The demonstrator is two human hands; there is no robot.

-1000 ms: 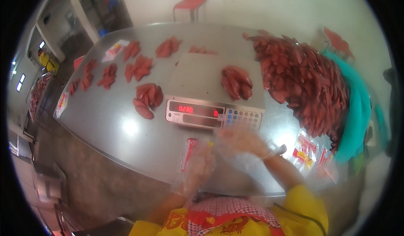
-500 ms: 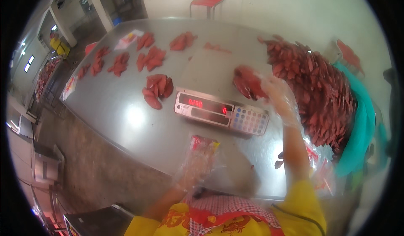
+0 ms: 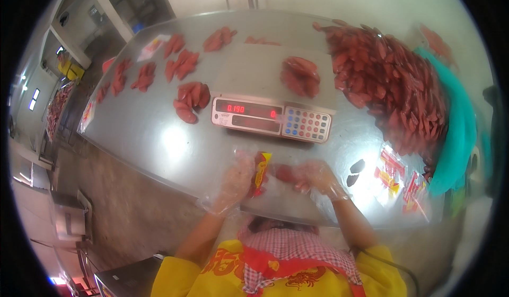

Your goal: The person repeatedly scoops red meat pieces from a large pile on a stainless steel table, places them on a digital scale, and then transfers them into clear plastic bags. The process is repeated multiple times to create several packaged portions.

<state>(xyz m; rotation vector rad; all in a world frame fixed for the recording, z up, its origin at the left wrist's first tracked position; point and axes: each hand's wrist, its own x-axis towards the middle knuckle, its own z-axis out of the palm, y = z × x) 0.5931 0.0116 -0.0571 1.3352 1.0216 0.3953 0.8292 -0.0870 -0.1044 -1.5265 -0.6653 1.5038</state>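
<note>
Near the table's front edge, my left hand [image 3: 237, 179], in a clear plastic glove, is closed on a red and yellow plastic packet [image 3: 260, 173]. Close to its right side, my gloved right hand [image 3: 317, 177] grips a few red sausages [image 3: 287, 174], their ends pointing toward the packet. Just beyond both hands stands a digital weighing scale [image 3: 273, 121] with a lit red display and a keypad. On the right part of its metal pan rests a bunch of red sausages [image 3: 300, 77]. My fingers partly hide what they hold.
A large heap of red sausages [image 3: 389, 80] covers the table's right side, beside a teal cloth [image 3: 457, 122]. Flat printed packets [image 3: 392, 172] lie at the front right, near two dark pieces [image 3: 354, 173]. Several small sausage bunches [image 3: 191, 101] sit on the left of the steel table [image 3: 132, 138].
My right hand has come from the scale pan back toward my body, bringing sausages beside the packet. The scale's display has changed. The packet now shows more upright in my left hand.
</note>
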